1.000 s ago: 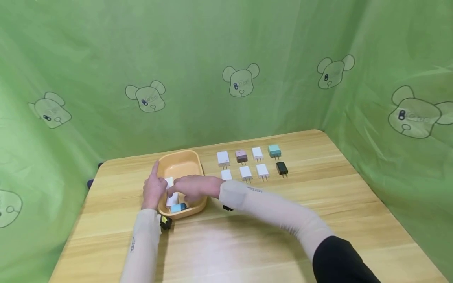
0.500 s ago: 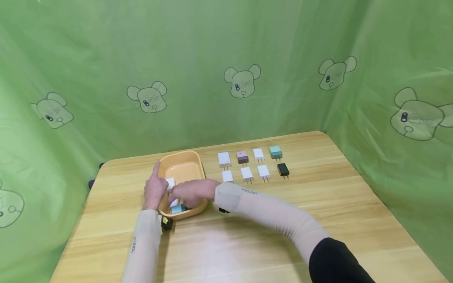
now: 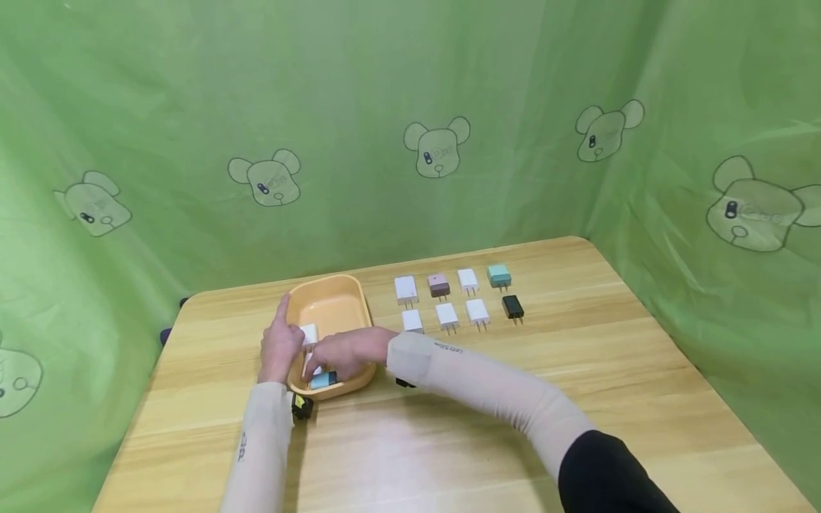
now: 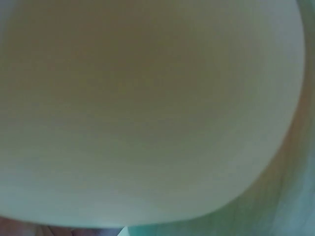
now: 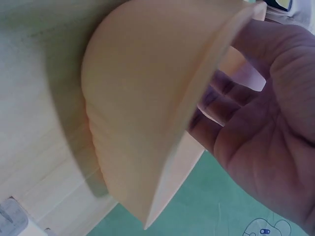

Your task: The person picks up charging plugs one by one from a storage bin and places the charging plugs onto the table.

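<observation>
An orange plastic tray (image 3: 336,308) lies at the table's left back in the head view. My left hand (image 3: 280,349) holds its left rim, index finger stretched along the edge and thumb inside. My right hand (image 3: 346,352) reaches into the near half, its fingers curled round a white plug charger (image 3: 315,365), mostly hidden. Another white charger (image 3: 310,335) lies by my left thumb, and a blue charger (image 3: 323,380) lies at the near end. From the right wrist, my right hand (image 5: 280,113) bends over the tray wall (image 5: 133,83). A blurred pale surface fills most of the left wrist view.
Right of the tray lie two rows of plug chargers, among them a pink one (image 3: 439,286), a teal one (image 3: 499,276), a black one (image 3: 512,306) and a white one (image 3: 477,311). A green curtain (image 3: 359,107) hangs behind the wooden table (image 3: 513,399).
My right hand has dropped lower and nearer into the tray, and its fingers have closed about the white charger. My left hand stays at the rim.
</observation>
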